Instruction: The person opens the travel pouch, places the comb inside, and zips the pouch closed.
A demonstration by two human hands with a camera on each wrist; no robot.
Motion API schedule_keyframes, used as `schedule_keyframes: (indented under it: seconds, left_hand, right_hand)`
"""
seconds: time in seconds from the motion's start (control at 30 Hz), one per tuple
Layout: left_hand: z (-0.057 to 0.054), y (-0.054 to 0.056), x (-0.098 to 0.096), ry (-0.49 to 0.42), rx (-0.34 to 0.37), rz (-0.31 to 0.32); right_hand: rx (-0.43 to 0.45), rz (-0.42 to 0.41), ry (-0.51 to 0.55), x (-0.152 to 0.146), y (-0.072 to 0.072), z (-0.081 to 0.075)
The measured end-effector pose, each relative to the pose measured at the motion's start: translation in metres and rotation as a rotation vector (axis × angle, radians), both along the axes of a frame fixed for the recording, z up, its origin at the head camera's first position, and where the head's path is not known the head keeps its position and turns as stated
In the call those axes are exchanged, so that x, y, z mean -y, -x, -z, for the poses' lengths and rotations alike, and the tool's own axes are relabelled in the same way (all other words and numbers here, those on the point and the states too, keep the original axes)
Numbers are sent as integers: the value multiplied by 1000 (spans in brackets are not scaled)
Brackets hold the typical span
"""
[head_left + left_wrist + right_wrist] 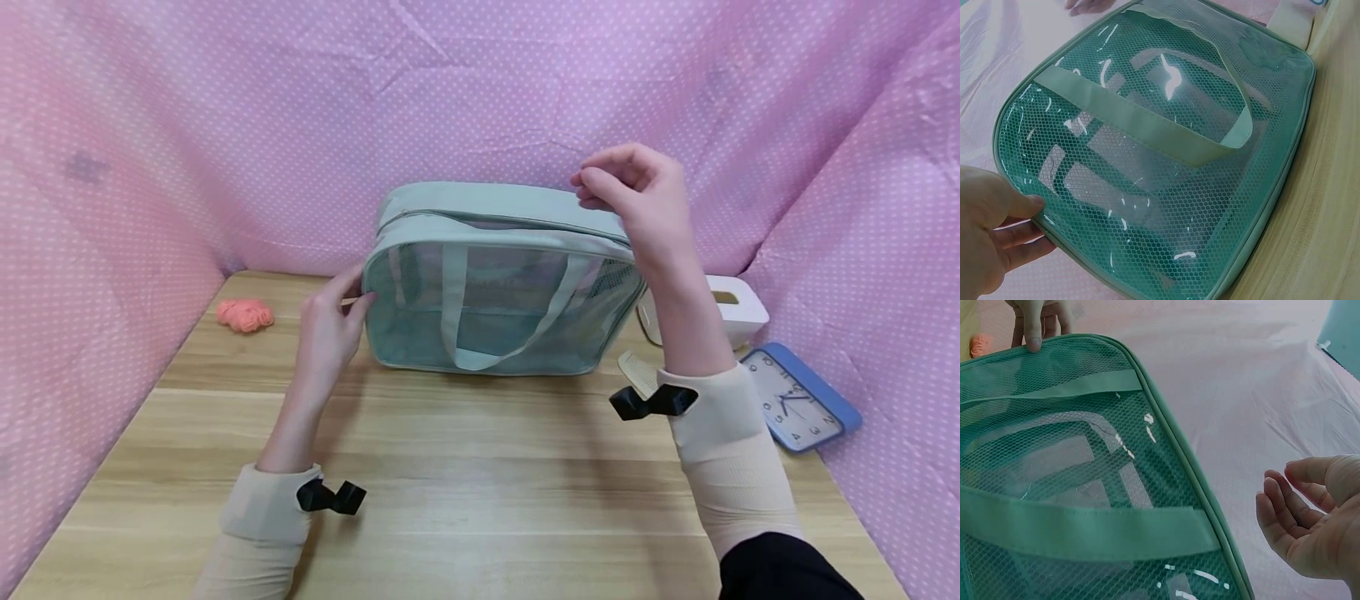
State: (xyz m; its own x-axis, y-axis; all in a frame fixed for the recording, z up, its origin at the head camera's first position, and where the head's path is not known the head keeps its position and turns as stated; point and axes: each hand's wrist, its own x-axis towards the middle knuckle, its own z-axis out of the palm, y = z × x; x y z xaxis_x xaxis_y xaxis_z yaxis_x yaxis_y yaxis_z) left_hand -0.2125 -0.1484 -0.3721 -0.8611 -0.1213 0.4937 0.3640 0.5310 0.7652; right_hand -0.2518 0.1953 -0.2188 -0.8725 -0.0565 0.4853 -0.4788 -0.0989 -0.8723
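Observation:
A mint-green toiletry bag (pixel 401 337) with a see-through mesh front stands upright at the back of the table. Its cloth strap handle (pixel 1116 115) hangs down over that front, and a zip runs along the top. At the bag's left edge, my left hand (pixel 330 317) pinches the rim, thumb on the front and fingers behind, as the left wrist view also shows. My right hand (pixel 648 200) is raised by the bag's upper right corner, fingers loosely curled. In the right wrist view, a gap separates this hand (pixel 1316 519) from the bag; it holds nothing.
On the wooden table (pixel 480 483), a coral flower-shaped item (pixel 245 316) lies at left. A white box with a slot (pixel 742 312), a pale comb (pixel 637 372) and a blue-framed clock (pixel 802 404) are at right. Dotted pink cloth (pixel 480 92) surrounds the table.

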Motion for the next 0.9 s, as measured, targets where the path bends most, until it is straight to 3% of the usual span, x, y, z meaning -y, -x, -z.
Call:
schedule_keyframes:
  seconds: [0.43,0.7,0.9]
  left_hand:
    - [-2,-1,-2,-18,-4,24]
    - [-3,-2,0,-19,8,25]
    - [-2,-2,2,-20,7,26]
  right_hand:
    - [-8,132,220,-50,-24,42]
    - [-19,206,284,-70,-31,72]
    - [4,234,276,-84,-37,95]
